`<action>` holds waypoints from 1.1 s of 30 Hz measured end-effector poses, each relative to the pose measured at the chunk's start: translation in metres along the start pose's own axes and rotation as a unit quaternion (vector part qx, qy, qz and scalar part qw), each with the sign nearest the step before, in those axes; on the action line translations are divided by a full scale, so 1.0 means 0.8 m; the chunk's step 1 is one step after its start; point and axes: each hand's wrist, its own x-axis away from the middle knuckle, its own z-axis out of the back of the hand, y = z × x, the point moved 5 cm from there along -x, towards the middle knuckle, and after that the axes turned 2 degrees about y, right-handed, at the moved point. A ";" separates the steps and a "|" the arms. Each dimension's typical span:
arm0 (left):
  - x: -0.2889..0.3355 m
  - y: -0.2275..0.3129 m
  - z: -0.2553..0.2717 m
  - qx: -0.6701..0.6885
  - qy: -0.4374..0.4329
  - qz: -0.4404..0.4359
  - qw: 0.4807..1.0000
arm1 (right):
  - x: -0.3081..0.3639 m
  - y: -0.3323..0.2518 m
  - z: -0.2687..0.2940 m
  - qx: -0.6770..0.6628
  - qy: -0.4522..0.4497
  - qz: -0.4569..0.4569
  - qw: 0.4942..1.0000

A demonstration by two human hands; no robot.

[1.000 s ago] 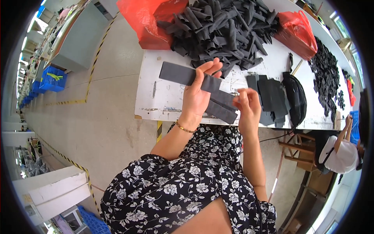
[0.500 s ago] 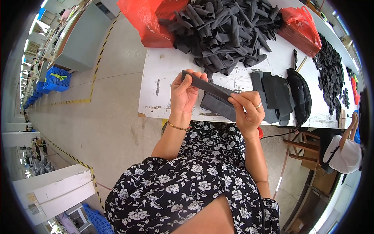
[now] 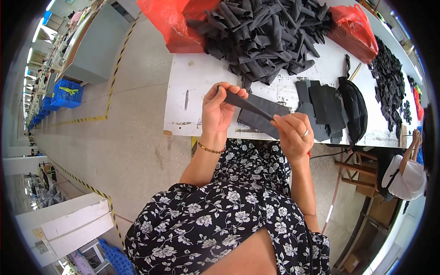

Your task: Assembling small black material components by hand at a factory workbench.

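A narrow black fabric strip [image 3: 249, 105] is stretched between my two hands above the near edge of the table. My left hand [image 3: 219, 109] pinches its left end between thumb and fingers. At the other end, my right hand [image 3: 293, 133] closes its fingertips on the strip, which narrows and twists there. Below the strip, flat dark fabric pieces [image 3: 260, 123] lie on the white table [image 3: 192, 91]. To the right of my right hand rests a stack of flat black fabric pieces [image 3: 326, 107].
A large heap of folded black strips [image 3: 270, 36] covers the back of the table, between two red plastic bags [image 3: 183, 36], [image 3: 353, 34]. A black pouch [image 3: 352, 110] lies right of the stack. Another person [image 3: 405, 178] sits at the far right, beside small black pieces [image 3: 389, 87].
The strip's right end has gone from flat and wide to narrow and twisted in my right hand. My right hand has shifted slightly down and right.
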 end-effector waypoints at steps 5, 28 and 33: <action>0.009 -0.022 0.002 -0.129 0.087 0.064 0.986 | 0.060 0.061 -0.009 -0.195 -0.018 -0.375 0.906; -0.257 0.011 0.237 -0.653 0.256 -0.072 0.709 | 0.169 0.193 0.033 0.306 -0.327 -0.200 0.872; -0.232 -0.009 0.240 -0.260 0.320 0.029 0.911 | 0.181 0.181 0.053 0.284 -0.347 -0.158 0.880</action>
